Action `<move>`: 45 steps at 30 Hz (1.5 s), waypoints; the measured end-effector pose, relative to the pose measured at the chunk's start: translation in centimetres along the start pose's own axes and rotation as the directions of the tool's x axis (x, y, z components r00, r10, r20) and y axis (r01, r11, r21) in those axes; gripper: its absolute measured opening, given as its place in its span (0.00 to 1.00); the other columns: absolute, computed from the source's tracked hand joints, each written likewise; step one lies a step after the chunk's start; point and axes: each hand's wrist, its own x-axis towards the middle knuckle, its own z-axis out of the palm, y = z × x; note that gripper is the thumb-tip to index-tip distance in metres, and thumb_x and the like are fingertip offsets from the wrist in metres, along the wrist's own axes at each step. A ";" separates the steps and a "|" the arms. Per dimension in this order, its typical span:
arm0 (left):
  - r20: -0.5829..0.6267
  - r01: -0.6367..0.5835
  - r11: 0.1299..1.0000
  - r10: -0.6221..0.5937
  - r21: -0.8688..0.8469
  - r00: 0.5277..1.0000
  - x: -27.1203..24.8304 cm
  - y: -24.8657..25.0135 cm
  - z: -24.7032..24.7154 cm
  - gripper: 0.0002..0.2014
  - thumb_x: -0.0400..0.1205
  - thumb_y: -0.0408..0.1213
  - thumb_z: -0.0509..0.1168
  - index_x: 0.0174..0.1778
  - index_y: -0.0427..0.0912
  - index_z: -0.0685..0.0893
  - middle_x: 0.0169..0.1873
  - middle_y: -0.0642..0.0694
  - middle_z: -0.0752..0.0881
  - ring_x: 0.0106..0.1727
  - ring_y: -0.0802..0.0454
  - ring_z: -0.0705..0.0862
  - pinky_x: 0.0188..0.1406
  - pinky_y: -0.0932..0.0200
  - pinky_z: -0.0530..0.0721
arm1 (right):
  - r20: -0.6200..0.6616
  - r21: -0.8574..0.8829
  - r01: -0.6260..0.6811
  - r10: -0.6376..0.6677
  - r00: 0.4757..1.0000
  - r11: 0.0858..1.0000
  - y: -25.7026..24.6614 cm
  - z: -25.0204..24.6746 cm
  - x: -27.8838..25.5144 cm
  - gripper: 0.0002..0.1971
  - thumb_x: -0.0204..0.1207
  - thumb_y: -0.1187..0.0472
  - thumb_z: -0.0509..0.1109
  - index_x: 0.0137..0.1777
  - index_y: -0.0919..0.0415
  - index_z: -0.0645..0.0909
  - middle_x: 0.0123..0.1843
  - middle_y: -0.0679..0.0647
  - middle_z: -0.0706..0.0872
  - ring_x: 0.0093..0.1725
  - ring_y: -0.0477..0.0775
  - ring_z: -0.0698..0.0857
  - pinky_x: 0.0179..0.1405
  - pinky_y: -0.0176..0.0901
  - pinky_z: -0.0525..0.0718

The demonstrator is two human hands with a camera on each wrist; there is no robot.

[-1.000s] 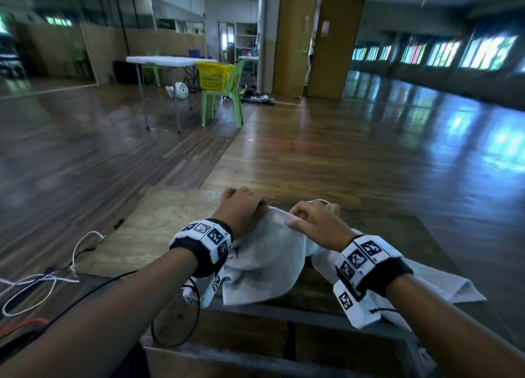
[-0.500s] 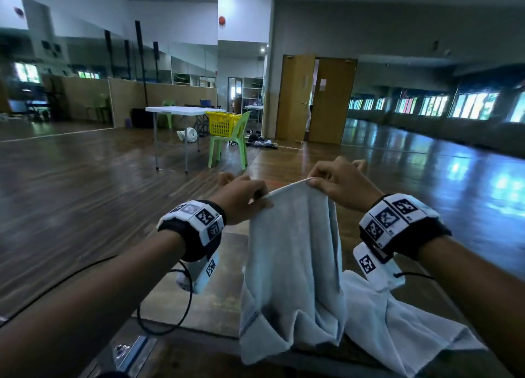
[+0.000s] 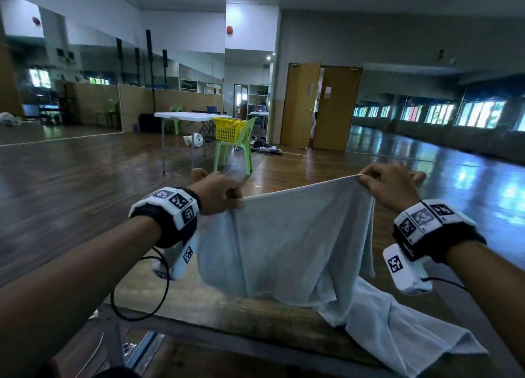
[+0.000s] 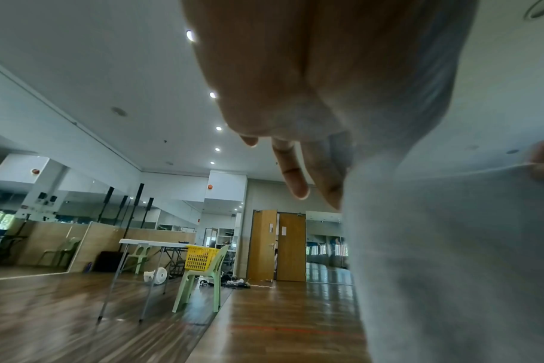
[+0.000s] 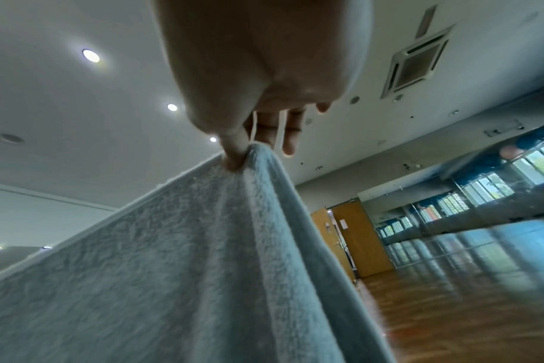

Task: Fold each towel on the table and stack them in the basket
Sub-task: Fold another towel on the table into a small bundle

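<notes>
The towel hangs in the air above the near table, its top edge stretched roughly level between the two hands and its lower right part trailing onto the tabletop — the far end runs out of view at the bottom. The left hand pinches the left corner, the right hand the right one, thumb against forefinger. Beyond the towel, well off, the basket sits on a green chair; its inside is hidden.
</notes>
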 end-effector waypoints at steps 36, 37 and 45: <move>-0.337 -0.215 0.918 0.097 -0.333 0.937 -0.2 7.3 1.2 0.11 0.81 0.41 0.66 0.33 0.51 0.75 0.28 0.63 0.72 0.30 0.70 0.72 0.36 0.73 0.66 | 0.300 0.603 0.057 -0.292 0.908 0.796 -9.5 4.8 -7.9 0.03 0.76 0.63 0.70 0.46 0.62 0.83 0.45 0.57 0.88 0.46 0.53 0.86 0.50 0.47 0.82; -0.326 -0.194 0.912 0.072 -0.361 0.943 -0.2 7.1 1.4 0.09 0.81 0.42 0.66 0.35 0.47 0.77 0.28 0.61 0.72 0.30 0.68 0.71 0.36 0.72 0.67 | 0.280 0.615 0.057 -0.285 0.917 0.787 -9.5 4.6 -7.9 0.03 0.76 0.63 0.70 0.45 0.64 0.82 0.44 0.59 0.87 0.45 0.54 0.85 0.49 0.49 0.83; -0.216 -0.086 0.705 -0.097 -0.704 0.972 -1.9 7.2 7.9 0.17 0.74 0.55 0.66 0.42 0.43 0.84 0.37 0.53 0.85 0.40 0.57 0.82 0.45 0.58 0.80 | 0.236 0.694 0.000 -0.228 0.945 0.720 -9.3 3.1 -6.6 0.06 0.74 0.63 0.72 0.41 0.62 0.78 0.40 0.55 0.83 0.38 0.47 0.81 0.43 0.43 0.82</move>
